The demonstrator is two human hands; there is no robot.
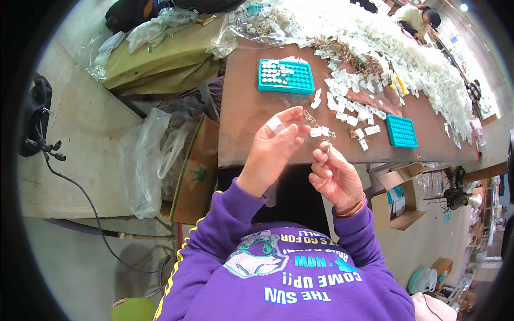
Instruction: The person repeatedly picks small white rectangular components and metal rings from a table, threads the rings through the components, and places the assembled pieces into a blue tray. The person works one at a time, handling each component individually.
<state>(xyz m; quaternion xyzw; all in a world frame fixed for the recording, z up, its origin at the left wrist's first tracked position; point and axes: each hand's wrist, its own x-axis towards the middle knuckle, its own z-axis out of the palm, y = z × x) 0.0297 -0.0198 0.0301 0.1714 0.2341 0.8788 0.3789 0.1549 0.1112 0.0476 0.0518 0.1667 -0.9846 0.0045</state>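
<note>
My left hand [277,140] is raised over the near edge of the brown table, a white band round one finger. Between its thumb and fingertips is a small gold-brown piece [309,118], too small to name. My right hand [338,179] pinches a small bunch of thin metallic strands [329,140], lower and to the right. Small white tags [319,131] hang in the gap between the two hands, seemingly joined to the strands. Just beyond lie loose white tags [350,119] on the tabletop.
A teal tray [286,90] with round white pieces in its pockets stands at the far left of the table [243,120]. Another teal tray [401,131] lies at right. Yellow-handled pliers [400,84] rest beside a large heap of clear-white packets [423,69]. Left is a cardboard box [197,171].
</note>
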